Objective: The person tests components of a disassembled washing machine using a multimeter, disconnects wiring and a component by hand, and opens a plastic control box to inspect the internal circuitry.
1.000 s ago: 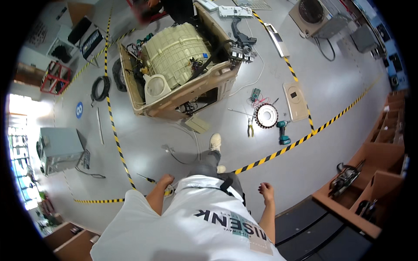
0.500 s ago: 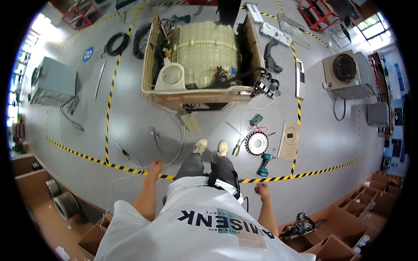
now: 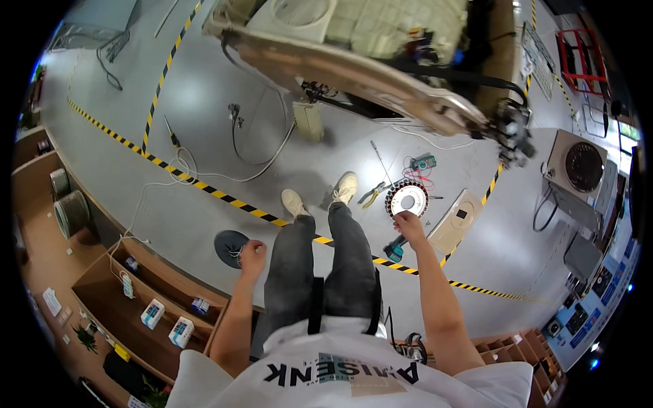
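My left hand (image 3: 253, 254) is closed in a loose curl with nothing visible in it, beside a dark grey rounded object (image 3: 228, 245) on the floor. My right hand (image 3: 408, 224), also loosely curled and empty, hangs over the tools near a white ring-shaped motor part (image 3: 418, 197). Around that part lie yellow-handled pliers (image 3: 371, 197), a long screwdriver (image 3: 381, 160), a teal meter (image 3: 423, 163) with leads and a teal drill (image 3: 394, 250). A beige panel (image 3: 452, 228) is at the right. The opened appliance (image 3: 388, 41), with a cream tub inside, stands beyond my feet.
Wooden compartments (image 3: 102, 299) hold coils and small boxes at lower left. Cables (image 3: 279, 153) and striped tape (image 3: 231, 200) cross the floor. A grey appliance (image 3: 92, 24) stands at upper left, a beige one (image 3: 581, 170) at right, beside a red rack (image 3: 578, 58).
The view has swung, bringing the opened appliance to the top right and more left-side compartments into sight. My feet are side by side, and my hands have risen in the picture.
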Demonstrator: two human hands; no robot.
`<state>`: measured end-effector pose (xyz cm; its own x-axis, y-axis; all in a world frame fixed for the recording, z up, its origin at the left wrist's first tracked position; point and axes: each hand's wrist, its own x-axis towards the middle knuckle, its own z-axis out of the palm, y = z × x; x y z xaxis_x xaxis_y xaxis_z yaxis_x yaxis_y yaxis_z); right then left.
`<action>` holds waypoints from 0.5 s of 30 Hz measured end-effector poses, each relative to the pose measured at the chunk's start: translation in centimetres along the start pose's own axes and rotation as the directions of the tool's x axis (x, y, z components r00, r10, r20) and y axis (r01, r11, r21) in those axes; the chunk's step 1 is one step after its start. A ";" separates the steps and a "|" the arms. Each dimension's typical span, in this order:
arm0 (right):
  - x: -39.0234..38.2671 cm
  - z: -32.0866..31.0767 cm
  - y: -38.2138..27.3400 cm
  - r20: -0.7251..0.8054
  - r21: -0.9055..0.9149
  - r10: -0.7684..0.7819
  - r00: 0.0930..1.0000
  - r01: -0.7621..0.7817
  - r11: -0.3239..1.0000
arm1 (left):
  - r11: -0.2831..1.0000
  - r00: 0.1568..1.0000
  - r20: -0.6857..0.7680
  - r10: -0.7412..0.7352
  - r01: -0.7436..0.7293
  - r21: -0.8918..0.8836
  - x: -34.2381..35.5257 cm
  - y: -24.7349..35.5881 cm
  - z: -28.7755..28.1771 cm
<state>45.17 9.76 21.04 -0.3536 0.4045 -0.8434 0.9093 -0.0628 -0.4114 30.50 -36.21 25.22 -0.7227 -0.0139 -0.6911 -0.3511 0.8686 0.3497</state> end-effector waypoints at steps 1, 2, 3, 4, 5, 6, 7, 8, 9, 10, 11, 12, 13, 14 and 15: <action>1.9 1.9 0.2 0.039 -0.081 -0.023 0.999 0.026 0.996 | 1.000 1.000 0.002 0.025 -0.025 -0.002 0.4 0.3 2.1; 4.0 3.9 0.4 0.075 -0.160 -0.044 0.996 0.056 0.986 | 0.998 0.998 0.005 0.055 -0.055 -0.008 1.2 0.6 4.3; 6.6 6.0 0.5 0.122 -0.345 -0.045 0.992 0.085 0.935 | 0.996 0.999 0.036 0.034 -0.031 -0.087 2.2 1.5 6.6; 10.8 7.3 2.9 0.110 -0.487 -0.219 0.970 0.244 0.839 | 0.983 0.995 0.084 0.056 -0.040 -0.179 4.7 3.0 9.4; 13.1 9.7 1.8 0.165 -0.509 -0.140 0.976 0.206 0.836 | 0.976 0.994 0.059 0.097 -0.083 -0.203 7.2 2.1 11.9; 15.8 13.1 0.5 0.216 -0.534 -0.057 0.975 0.167 0.829 | 0.966 0.990 0.034 0.135 -0.124 -0.227 10.0 1.0 14.3; 19.5 15.0 1.7 0.206 -0.513 -0.167 0.964 0.252 0.821 | 0.941 0.977 0.024 0.211 -0.197 -0.274 13.3 1.2 17.6; 23.9 15.8 2.6 0.185 -0.501 -0.286 0.940 0.341 0.796 | 0.915 0.965 0.035 0.259 -0.234 -0.328 17.1 2.2 20.6; 26.8 18.5 1.4 0.220 -0.544 -0.295 0.930 0.368 0.754 | 0.902 0.964 0.026 0.265 -0.238 -0.361 20.3 1.5 22.3; 29.0 21.4 0.0 0.257 -0.584 -0.295 0.920 0.391 0.711 | 0.889 0.963 0.022 0.268 -0.238 -0.391 23.1 0.6 23.7; 31.8 22.9 -0.5 0.235 -0.594 -0.358 0.904 0.425 0.684 | 0.899 0.952 0.008 0.306 -0.286 -0.333 25.8 1.1 25.3; 34.4 23.9 -1.0 0.212 -0.604 -0.419 0.883 0.456 0.654 | 0.902 0.938 -0.005 0.346 -0.334 -0.273 28.3 2.1 26.4; 36.0 25.7 -2.3 0.224 -0.628 -0.392 0.892 0.440 0.643 | 0.908 0.927 -0.029 0.373 -0.371 -0.197 31.0 1.6 27.5; 37.1 28.1 -4.1 0.248 -0.641 -0.370 0.895 0.438 0.630 | 0.891 0.900 -0.101 0.423 -0.434 -0.134 34.0 -0.4 28.6; 38.6 29.3 -5.3 0.253 -0.643 -0.389 0.886 0.454 0.617 | 0.865 0.861 -0.163 0.481 -0.497 -0.071 36.7 -1.9 29.6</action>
<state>20.29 -1.06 -19.44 -0.7222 0.1517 -0.6748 0.5410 0.7317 -0.4146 22.24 -23.67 -19.52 -0.8884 0.3255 -0.3237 0.0132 0.7230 0.6907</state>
